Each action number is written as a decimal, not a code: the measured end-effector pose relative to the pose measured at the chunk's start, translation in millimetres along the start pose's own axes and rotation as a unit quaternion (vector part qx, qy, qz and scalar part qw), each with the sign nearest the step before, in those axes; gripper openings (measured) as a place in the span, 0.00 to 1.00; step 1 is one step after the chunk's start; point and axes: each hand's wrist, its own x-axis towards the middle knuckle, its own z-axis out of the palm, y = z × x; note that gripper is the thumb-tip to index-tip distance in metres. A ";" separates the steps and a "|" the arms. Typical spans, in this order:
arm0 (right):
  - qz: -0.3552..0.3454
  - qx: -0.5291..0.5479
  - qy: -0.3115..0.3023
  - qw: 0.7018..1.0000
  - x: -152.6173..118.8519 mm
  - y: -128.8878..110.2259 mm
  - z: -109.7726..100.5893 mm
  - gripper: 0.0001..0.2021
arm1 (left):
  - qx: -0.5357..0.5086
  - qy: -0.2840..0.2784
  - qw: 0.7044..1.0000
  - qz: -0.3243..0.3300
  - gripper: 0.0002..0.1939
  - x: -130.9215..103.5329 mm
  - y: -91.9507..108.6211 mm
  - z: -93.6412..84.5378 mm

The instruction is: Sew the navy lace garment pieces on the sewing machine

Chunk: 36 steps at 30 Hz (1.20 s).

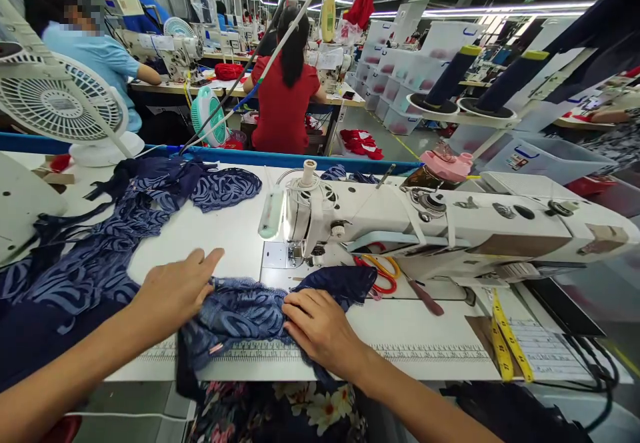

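Observation:
A blue lace garment piece [245,313] lies on the white table in front of the sewing machine [360,213]. At its left end is my left hand [177,290], index finger stretched out and the lower fingers beside the lace; whether they grip it is hidden. My right hand [320,330] rests on the right part of the lace with its fingers bent over it, and what the thumb does is hidden. Plain navy fabric [345,284] extends from the lace, just right of the presser foot [296,253].
More lace garments [110,230] are heaped at the left, beside a white fan [60,100]. Scissors [383,273], a seam tool [425,296] and a yellow tape measure [503,336] lie at the right. Two people sit at machines beyond the table.

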 end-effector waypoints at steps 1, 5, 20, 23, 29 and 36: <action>0.006 -0.009 0.005 1.000 1.0 -0.3 -1.1 0.10 | 0.047 0.082 0.995 0.039 0.23 -0.5 5.8 1.9; 0.030 -0.042 0.030 0.998 2.5 7.2 -6.7 0.18 | 0.004 0.228 0.922 0.313 0.17 -9.2 59.7 43.4; 0.062 -0.014 0.024 0.998 4.5 17.6 -21.9 0.09 | -0.251 0.115 0.951 0.140 0.13 20.1 95.1 65.4; 0.065 -0.015 0.038 0.997 -0.6 17.6 -21.6 0.10 | -0.296 0.047 0.942 0.151 0.15 25.6 94.3 62.2; 0.094 -0.009 -0.005 0.995 -2.3 20.0 -31.6 0.09 | -0.301 0.091 0.939 0.137 0.07 24.2 93.5 78.2; 0.134 0.096 -0.081 0.983 21.6 25.6 -19.2 0.05 | -0.173 0.253 0.942 0.137 0.05 26.6 96.2 89.8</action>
